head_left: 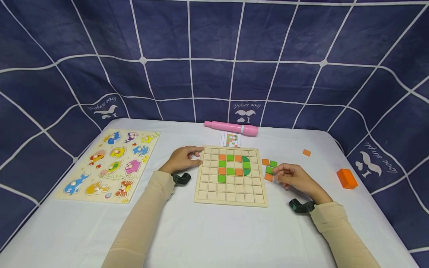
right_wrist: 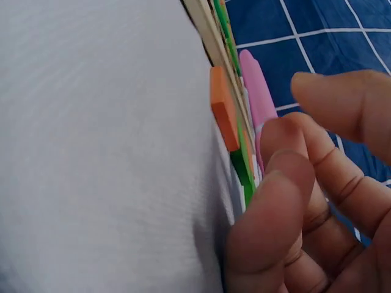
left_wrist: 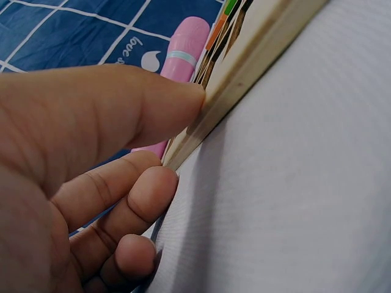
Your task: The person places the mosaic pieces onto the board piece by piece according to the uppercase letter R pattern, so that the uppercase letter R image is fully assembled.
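Observation:
A square wooden grid board point(head_left: 231, 193) lies in the middle of the table, with green and orange pieces point(head_left: 230, 171) set in its squares in a P-like shape. At its left edge is my left hand point(head_left: 181, 159); in the left wrist view the thumb point(left_wrist: 177, 107) touches the board's side and the other fingers bend loosely beside it. My right hand point(head_left: 295, 178) hovers by the loose tiles right of the board, fingers loosely bent and nothing between them. Those are an orange tile point(head_left: 265, 162), two green tiles point(head_left: 273, 163) and another orange tile point(head_left: 268, 177) nearest the fingertips.
Behind the board lie a pattern card point(head_left: 230, 139) and a pink pen-shaped object point(head_left: 231, 127). An animal puzzle board point(head_left: 110, 167) takes up the left side. Farther right are a single orange tile point(head_left: 306, 152) and an orange block point(head_left: 347, 179). A dark blue checked cloth point(head_left: 214, 80) hangs behind.

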### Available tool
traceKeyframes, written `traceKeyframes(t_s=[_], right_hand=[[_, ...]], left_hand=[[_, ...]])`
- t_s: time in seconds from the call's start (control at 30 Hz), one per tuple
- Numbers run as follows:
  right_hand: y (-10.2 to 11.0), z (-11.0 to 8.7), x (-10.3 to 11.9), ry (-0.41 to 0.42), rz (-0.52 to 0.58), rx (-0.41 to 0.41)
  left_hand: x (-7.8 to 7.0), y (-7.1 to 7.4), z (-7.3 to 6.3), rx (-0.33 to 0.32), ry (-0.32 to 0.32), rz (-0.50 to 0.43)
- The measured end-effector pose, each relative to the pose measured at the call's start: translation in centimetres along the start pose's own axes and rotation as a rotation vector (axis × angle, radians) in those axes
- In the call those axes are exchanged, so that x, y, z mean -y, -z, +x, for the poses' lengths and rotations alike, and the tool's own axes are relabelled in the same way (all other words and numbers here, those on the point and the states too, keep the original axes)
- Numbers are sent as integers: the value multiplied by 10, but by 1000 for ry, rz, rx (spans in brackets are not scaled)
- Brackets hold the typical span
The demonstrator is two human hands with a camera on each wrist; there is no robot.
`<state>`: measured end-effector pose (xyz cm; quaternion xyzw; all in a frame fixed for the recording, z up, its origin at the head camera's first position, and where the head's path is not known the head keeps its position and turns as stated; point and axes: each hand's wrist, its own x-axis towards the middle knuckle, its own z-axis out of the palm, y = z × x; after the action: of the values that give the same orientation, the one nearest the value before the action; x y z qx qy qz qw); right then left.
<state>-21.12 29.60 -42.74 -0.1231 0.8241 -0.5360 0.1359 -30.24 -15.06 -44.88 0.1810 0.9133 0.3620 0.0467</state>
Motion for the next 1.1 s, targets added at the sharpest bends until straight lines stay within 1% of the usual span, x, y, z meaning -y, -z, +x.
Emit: traceKeyframes(t_s=[0.17,0.37,0.53,0.63,0.9,1.1], right_hand=[[-3,1,0,-40,-47,-23],[-9,1,2,-79,-154,-60],[-13,4,3,-84,-248,-102],[-15,6,3,-85,-284,-124],[-19,6,4,-69,-319,-146],[-16,4,4,-63,-304,-138]], left_hand=[[1,0,0,1,-5,-8],[2,-1,0,1,-7,-14],[1,-1,0,-2,-5,-11],[1,0,0,-5,-5,-10],[0,1,-1,-3,-4,-9],[1,0,0,0,-11,-20]])
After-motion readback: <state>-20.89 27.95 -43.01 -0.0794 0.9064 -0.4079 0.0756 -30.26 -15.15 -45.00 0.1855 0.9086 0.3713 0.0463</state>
